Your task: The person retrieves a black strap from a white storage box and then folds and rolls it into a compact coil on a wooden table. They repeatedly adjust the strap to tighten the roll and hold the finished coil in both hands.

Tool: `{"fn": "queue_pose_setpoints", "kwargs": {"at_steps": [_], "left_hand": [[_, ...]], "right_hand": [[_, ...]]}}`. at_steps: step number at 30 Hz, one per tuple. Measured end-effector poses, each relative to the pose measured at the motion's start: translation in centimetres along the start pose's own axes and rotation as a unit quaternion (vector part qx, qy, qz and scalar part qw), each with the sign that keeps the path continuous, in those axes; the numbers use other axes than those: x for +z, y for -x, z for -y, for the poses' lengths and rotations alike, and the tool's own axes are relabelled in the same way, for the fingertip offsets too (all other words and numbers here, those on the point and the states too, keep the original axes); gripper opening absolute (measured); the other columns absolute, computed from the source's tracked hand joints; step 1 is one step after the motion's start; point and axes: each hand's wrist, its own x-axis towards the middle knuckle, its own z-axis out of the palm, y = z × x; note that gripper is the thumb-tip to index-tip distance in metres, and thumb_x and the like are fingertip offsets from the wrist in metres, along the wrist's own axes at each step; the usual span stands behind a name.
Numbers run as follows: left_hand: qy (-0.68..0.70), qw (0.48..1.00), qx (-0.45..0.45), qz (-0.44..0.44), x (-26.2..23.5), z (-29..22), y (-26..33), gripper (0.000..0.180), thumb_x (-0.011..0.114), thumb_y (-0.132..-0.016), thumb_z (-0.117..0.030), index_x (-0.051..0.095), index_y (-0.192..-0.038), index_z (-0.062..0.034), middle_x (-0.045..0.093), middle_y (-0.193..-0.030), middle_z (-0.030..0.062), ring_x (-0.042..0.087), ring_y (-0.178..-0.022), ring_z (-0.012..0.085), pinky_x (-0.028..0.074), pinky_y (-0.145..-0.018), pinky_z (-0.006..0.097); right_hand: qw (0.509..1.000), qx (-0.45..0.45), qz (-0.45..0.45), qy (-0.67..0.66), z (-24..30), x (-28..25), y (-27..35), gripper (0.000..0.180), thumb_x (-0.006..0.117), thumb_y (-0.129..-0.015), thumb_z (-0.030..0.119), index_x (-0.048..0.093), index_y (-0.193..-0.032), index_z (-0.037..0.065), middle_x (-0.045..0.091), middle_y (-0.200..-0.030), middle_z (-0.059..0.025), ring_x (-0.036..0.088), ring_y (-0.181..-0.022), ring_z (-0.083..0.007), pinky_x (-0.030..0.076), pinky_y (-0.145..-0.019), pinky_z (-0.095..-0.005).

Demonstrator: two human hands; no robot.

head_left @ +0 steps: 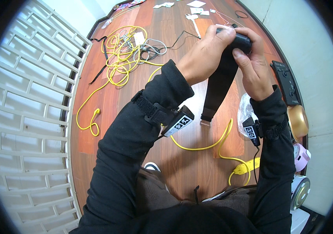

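Both my hands hold a wide black strap (222, 84) up in front of me, with its upper end wound into a thick roll. My left hand (207, 52) curls over the left side of the roll, thumb on top. Fingers of my right hand (255, 64) wrap round the roll's right end, the thumb pressing from below. The strap's flat tail hangs down toward the floor and ends in a small pale tip. Black cuffs with small boxes sit on both wrists. Beside my right wrist a clear plastic bag (244, 111) lies on the floor.
A tangled yellow cable (113, 74) spreads over the wooden floor at left and runs to a yellow power strip (248, 166) near my right foot. White lattice (30, 128) stands at left. Along the right wall are a black panel (285, 82), a gold pot (299, 121) and a pink device (300, 157).
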Motion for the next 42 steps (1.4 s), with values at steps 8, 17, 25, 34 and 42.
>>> {"fn": "queue_pose_setpoints", "kwargs": {"at_steps": [8, 17, 25, 34, 42], "left_hand": [[-0.028, 0.993, 0.061, -0.097, 1.3, -0.6, 0.7, 0.039, 0.041, -0.1, -0.029, 0.043, -0.126, 0.0002, 0.041, -0.122, 0.0152, 0.052, -0.107, 0.0196, 0.046, -0.093, 0.028], [0.069, 0.997, -0.016, -0.043, 1.0, -0.1, 0.4, 0.049, 0.038, -0.101, -0.045, 0.037, -0.124, -0.0027, 0.053, -0.106, 0.0169, 0.06, -0.097, 0.0222, 0.052, -0.083, 0.031], [-0.081, 0.988, 0.087, -0.099, 1.5, -0.2, 0.2, 0.045, 0.042, -0.1, -0.038, 0.036, -0.126, -0.0024, 0.064, -0.096, 0.0243, 0.067, -0.086, 0.035, 0.054, -0.076, 0.037], [-0.033, 0.996, 0.029, -0.076, 1.5, -0.7, 0.9, 0.049, 0.033, -0.102, -0.044, 0.039, -0.126, -0.0016, 0.061, -0.099, 0.0209, 0.063, -0.092, 0.0314, 0.049, -0.084, 0.035], [-0.083, 0.984, 0.125, -0.1, 1.2, -0.6, 0.3, 0.022, 0.042, -0.101, -0.022, 0.053, -0.109, -0.0055, 0.052, -0.117, 0.0151, 0.058, -0.1, 0.0231, 0.048, -0.092, 0.03]], "right_hand": [[0.984, 0.143, -0.055, -0.092, 0.9, 0.5, 0.0, 0.064, 0.034, -0.097, 0.058, 0.035, -0.134, 0.006, 0.055, -0.112, -0.0164, 0.061, -0.1, -0.0252, 0.053, -0.084, -0.0309], [0.998, 0.027, -0.025, 0.041, 0.6, 0.2, -0.1, 0.052, 0.042, -0.099, 0.045, 0.038, -0.131, 0.004, 0.058, -0.107, -0.0169, 0.063, -0.094, -0.0249, 0.054, -0.08, -0.0327], [0.989, 0.103, -0.071, -0.081, 0.8, 1.0, -0.1, 0.052, 0.039, -0.101, 0.048, 0.042, -0.122, 0.001, 0.058, -0.1, -0.0142, 0.061, -0.09, -0.0197, 0.051, -0.077, -0.0273], [0.993, 0.019, -0.083, 0.078, 0.0, 1.3, 0.2, 0.047, 0.044, -0.1, 0.042, 0.041, -0.122, 0.001, 0.058, -0.098, -0.014, 0.061, -0.085, -0.0205, 0.051, -0.075, -0.0276], [0.996, 0.044, -0.058, 0.042, 1.1, 0.4, 0.1, 0.059, 0.042, -0.096, 0.054, 0.038, -0.13, 0.007, 0.057, -0.105, -0.017, 0.063, -0.095, -0.0254, 0.053, -0.081, -0.0325]]}}
